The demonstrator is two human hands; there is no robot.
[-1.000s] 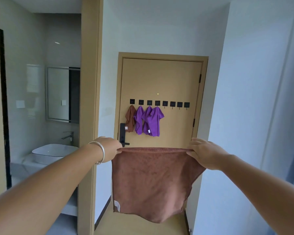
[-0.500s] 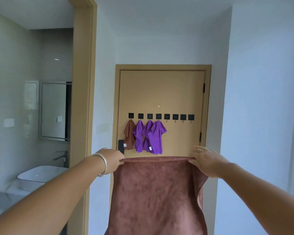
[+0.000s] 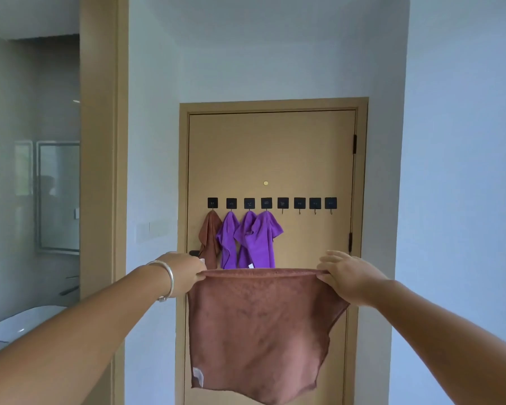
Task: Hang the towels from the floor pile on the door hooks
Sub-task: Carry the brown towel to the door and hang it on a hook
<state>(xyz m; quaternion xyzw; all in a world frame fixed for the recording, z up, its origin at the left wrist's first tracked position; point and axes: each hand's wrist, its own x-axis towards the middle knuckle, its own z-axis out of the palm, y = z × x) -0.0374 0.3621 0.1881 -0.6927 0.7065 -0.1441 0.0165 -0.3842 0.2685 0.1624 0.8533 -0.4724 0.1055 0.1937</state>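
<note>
Since half a second ago I have neared the door [image 3: 272, 159]. Left hand [image 3: 184, 273] and right hand [image 3: 345, 273] pinch the brown towel's [image 3: 260, 331] top corners, spread flat toward the free hooks [image 3: 307, 203].

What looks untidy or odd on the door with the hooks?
Nothing is damaged. The two right purple towels overlap and hang bunched, with one corner sticking out to the right. The brown towel on the first hook hangs in a narrow bunch. Four hooks on the right are bare.
</note>
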